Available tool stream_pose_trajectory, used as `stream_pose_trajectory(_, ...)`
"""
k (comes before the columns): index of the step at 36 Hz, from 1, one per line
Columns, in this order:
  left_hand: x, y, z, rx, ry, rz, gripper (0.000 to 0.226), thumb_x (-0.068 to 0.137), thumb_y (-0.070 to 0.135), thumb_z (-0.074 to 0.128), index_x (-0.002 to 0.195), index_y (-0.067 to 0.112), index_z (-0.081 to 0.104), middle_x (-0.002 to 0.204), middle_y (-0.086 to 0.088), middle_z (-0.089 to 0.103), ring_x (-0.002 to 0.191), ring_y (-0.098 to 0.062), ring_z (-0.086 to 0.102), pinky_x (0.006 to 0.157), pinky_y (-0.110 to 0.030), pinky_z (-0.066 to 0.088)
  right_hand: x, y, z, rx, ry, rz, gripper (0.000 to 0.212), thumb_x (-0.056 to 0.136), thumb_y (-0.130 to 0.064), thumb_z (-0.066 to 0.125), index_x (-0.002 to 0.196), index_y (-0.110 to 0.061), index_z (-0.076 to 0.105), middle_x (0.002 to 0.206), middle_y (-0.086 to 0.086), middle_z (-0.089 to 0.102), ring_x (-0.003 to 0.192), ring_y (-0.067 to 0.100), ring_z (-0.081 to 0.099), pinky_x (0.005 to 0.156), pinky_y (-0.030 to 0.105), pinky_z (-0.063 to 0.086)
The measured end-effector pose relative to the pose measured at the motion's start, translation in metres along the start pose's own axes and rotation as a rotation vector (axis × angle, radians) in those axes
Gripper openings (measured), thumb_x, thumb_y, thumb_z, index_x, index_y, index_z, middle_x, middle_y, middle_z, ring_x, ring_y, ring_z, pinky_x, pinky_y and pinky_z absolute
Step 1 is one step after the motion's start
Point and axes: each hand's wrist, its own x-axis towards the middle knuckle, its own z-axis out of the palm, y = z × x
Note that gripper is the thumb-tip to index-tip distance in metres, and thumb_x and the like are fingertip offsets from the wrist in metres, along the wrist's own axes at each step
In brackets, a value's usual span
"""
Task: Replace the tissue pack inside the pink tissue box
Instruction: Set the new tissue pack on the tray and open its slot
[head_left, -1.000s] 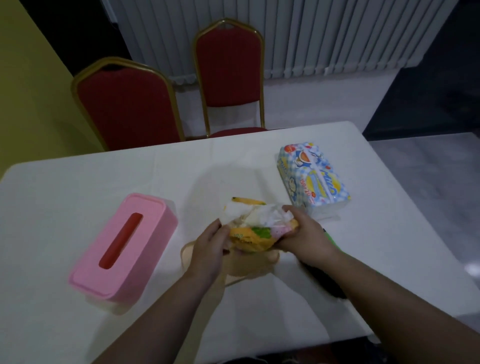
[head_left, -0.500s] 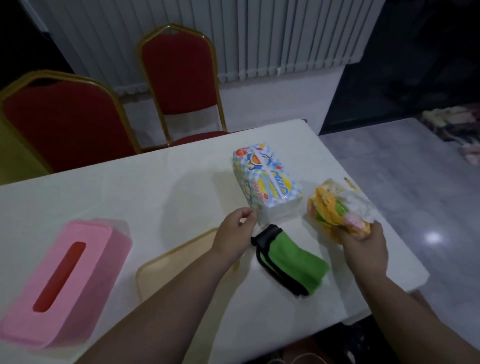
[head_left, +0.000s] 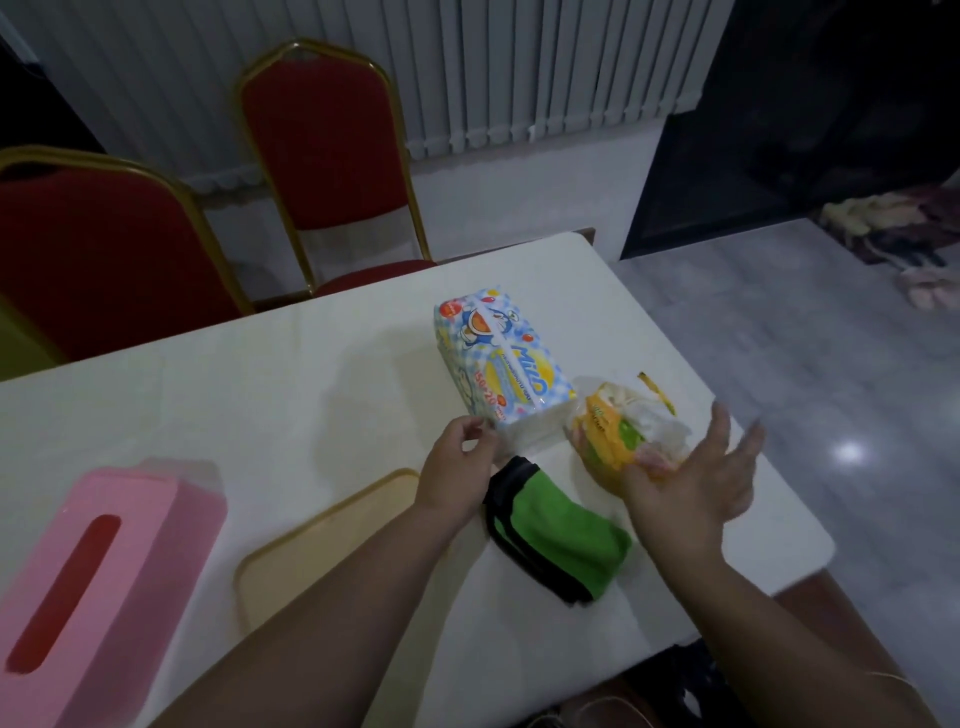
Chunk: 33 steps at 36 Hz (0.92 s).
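Note:
The pink tissue box (head_left: 104, 561) with a dark slot in its top stands at the table's near left. A full blue-and-white cartoon tissue pack (head_left: 501, 371) lies right of centre. My left hand (head_left: 457, 467) is at its near corner, fingers curled and just touching the wrapper. A crumpled yellow, nearly empty tissue pack (head_left: 618, 431) rests on the table by the right edge. Beside it, my right hand (head_left: 696, 478) has its fingers spread and holds nothing.
A beige flat lid (head_left: 332, 545) lies between the pink box and my left arm. A green cloth with black trim (head_left: 556, 540) sits near the front. Two red chairs (head_left: 322, 135) stand behind the white table (head_left: 260, 415). The table's right edge drops to grey floor.
My right hand carried the crumpled yellow pack from the table's middle to the right edge and has let go of it, fingers now spread. My left hand moved to the full pack's corner.

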Motion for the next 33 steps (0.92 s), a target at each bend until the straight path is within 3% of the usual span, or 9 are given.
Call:
stream_pose_trajectory(4, 0.015, 0.014, -0.009, -0.041, 0.045, -0.02, 0.026, 0.09, 0.037, 0.055, 0.113, 0.027, 0.048, 0.111, 0.005, 0.055, 0.094, -0.021, 0.061, 0.087, -0.046, 0.052, -0.005, -0.03, 0.002, 0.171, -0.05, -0.461, 0.066, 0.073, -0.027, 0.061, 0.133, -0.018, 0.033, 0.141, 0.012, 0.034, 0.132, 0.021, 0.03, 0.111, 0.024, 0.021)
stream_pose_trajectory(7, 0.032, 0.028, -0.016, -0.067, 0.073, -0.046, 0.05, 0.088, 0.043, 0.056, 0.132, 0.025, 0.039, 0.127, 0.001, 0.049, 0.108, -0.024, 0.056, 0.083, -0.041, 0.053, -0.006, -0.048, 0.017, 0.307, -0.306, -0.257, 0.057, 0.081, -0.018, 0.059, 0.133, -0.023, 0.037, 0.127, -0.007, 0.042, 0.114, 0.017, 0.049, 0.087, 0.026, 0.044)
stream_pose_trajectory(9, 0.046, 0.039, -0.021, -0.103, 0.093, -0.044, 0.055, 0.089, 0.04, 0.056, 0.137, 0.025, 0.034, 0.133, -0.001, 0.044, 0.11, -0.023, 0.053, 0.076, -0.033, 0.05, -0.006, -0.055, 0.029, 0.36, -0.444, -0.035, 0.056, 0.085, -0.016, 0.059, 0.135, -0.02, 0.034, 0.127, -0.003, 0.045, 0.103, 0.011, 0.055, 0.076, 0.018, 0.044)
stream_pose_trajectory(13, 0.073, 0.061, -0.029, -0.091, 0.075, -0.068, 0.066, 0.088, 0.032, 0.06, 0.143, 0.025, 0.024, 0.145, -0.006, 0.035, 0.118, -0.023, 0.047, 0.094, -0.041, 0.047, 0.001, -0.054, 0.053, 0.45, -0.588, 0.283, 0.055, 0.09, -0.01, 0.055, 0.138, -0.014, 0.028, 0.111, 0.001, 0.052, 0.074, 0.0, 0.052, 0.052, 0.015, 0.04)
stream_pose_trajectory(19, 0.074, 0.057, -0.013, -0.153, -0.141, -0.171, 0.1, 0.078, 0.023, 0.075, 0.147, 0.031, 0.003, 0.142, 0.001, 0.042, 0.12, -0.025, 0.05, 0.076, -0.033, 0.045, 0.01, -0.048, 0.082, 0.491, -0.585, 0.502, 0.035, 0.074, -0.014, 0.066, 0.105, 0.0, 0.06, 0.094, 0.016, 0.071, 0.082, 0.033, 0.068, 0.066, 0.038, 0.055)
stream_pose_trajectory(22, 0.078, 0.049, -0.004, -0.252, -0.102, -0.127, 0.104, 0.075, 0.014, 0.078, 0.147, 0.028, 0.004, 0.137, 0.003, 0.045, 0.111, -0.017, 0.054, 0.07, -0.026, 0.048, 0.016, -0.052, 0.085, 0.683, -0.629, 0.639, 0.022, 0.086, -0.025, 0.065, 0.082, -0.003, 0.062, 0.066, 0.005, 0.067, 0.057, 0.015, 0.064, 0.063, 0.031, 0.053)
stream_pose_trajectory(26, 0.092, 0.052, -0.005, -0.311, -0.072, -0.141, 0.104, 0.076, 0.013, 0.076, 0.148, 0.031, 0.003, 0.144, 0.0, 0.04, 0.115, -0.02, 0.051, 0.081, -0.033, 0.045, 0.026, -0.05, 0.096, 0.733, -0.663, 0.776, 0.035, 0.085, -0.035, 0.067, 0.104, -0.008, 0.058, 0.067, 0.001, 0.052, 0.053, 0.01, 0.05, 0.072, 0.032, 0.056)
stream_pose_trajectory(29, 0.103, 0.057, -0.013, -0.264, -0.074, -0.102, 0.108, 0.075, 0.007, 0.075, 0.149, 0.032, 0.001, 0.145, 0.001, 0.04, 0.113, -0.018, 0.05, 0.079, -0.032, 0.044, 0.032, -0.05, 0.103, 0.692, -0.658, 0.802, 0.056, 0.083, -0.041, 0.067, 0.124, -0.007, 0.049, 0.065, 0.001, 0.05, 0.045, 0.01, 0.048, 0.06, 0.029, 0.054)
stream_pose_trajectory(33, 0.122, 0.062, -0.031, -0.183, -0.088, -0.125, 0.1, 0.075, 0.006, 0.072, 0.147, 0.039, 0.011, 0.129, 0.011, 0.041, 0.11, -0.022, 0.049, 0.081, -0.039, 0.048, 0.037, -0.049, 0.106, 0.679, -0.623, 0.821, 0.054, 0.084, -0.038, 0.067, 0.125, -0.012, 0.043, 0.094, 0.009, 0.057, 0.068, 0.019, 0.058, 0.057, 0.031, 0.053)
